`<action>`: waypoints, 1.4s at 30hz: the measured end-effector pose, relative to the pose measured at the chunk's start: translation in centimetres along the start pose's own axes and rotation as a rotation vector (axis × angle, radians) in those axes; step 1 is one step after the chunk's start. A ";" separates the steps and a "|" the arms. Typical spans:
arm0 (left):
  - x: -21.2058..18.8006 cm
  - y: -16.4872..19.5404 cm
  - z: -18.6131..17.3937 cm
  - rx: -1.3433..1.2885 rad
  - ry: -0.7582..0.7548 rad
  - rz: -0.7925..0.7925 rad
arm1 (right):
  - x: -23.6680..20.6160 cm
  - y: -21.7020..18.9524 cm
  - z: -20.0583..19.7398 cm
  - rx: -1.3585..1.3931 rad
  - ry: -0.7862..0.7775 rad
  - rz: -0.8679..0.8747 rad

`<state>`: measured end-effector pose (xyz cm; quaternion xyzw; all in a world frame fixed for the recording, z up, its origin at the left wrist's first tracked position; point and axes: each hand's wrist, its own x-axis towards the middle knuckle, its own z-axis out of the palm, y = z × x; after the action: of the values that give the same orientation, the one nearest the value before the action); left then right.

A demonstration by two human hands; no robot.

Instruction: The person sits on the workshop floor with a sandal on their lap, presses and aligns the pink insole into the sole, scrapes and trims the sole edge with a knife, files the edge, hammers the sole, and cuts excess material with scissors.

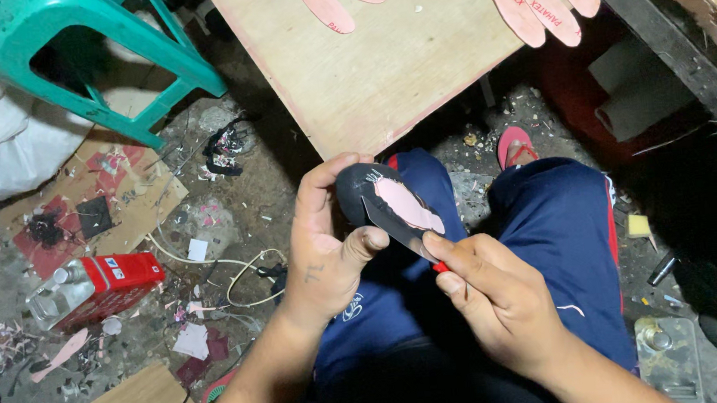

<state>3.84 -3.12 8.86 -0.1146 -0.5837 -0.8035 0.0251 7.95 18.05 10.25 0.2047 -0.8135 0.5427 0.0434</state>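
Surface: one pale plywood board (390,69) slanting across the top of the view, above the person's knees.
Stool: one green plastic stool (95,52) at upper left, standing on the littered floor (205,223).
Legs: two knees in dark blue trousers (551,228), seen from above; one red sandal (515,146) on the ground between them and the board.
Insole cut-outs: six pink insole shapes (531,0) lying along the far edge of the surface, some cut off by the frame, so the count holds only for what shows.
Red can: one red rectangular can (102,286) lying on its side on the floor at left, with a loop of pale cord (235,268) just beside it.
Sole piece: one dark shoe sole (380,204) with a pink patch on its face, held over the lap, between the two hands and below the board's near edge.
Left hand: left hand (324,248), its grip closed round the sole from the left, fingers curled over the top edge and thumb pressed on the near side.
Right hand: right hand (497,297), its grip pinched tight on one thin blade tool (405,236) with a red bit showing at the fingers; the blade lies against the sole's lower edge.
Small things: one yellow block (638,225) on the ground at right.
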 end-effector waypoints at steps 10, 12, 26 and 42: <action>-0.7 -0.6 0.9 0.122 0.045 0.022 | 1.6 -0.9 0.1 0.037 0.023 -0.016; -0.7 -0.6 0.9 0.099 0.049 0.026 | 1.4 -0.9 0.2 0.006 0.030 -0.020; -1.9 -0.9 1.2 0.067 0.053 0.062 | -0.2 -1.1 -0.2 0.008 0.010 0.033; -2.3 -0.5 2.0 0.041 0.046 0.083 | -2.3 -0.8 -0.8 0.005 -0.010 0.139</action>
<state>6.27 -1.33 8.50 -0.1197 -0.5940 -0.7920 0.0744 10.20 19.18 10.63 0.1503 -0.8245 0.5455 0.0011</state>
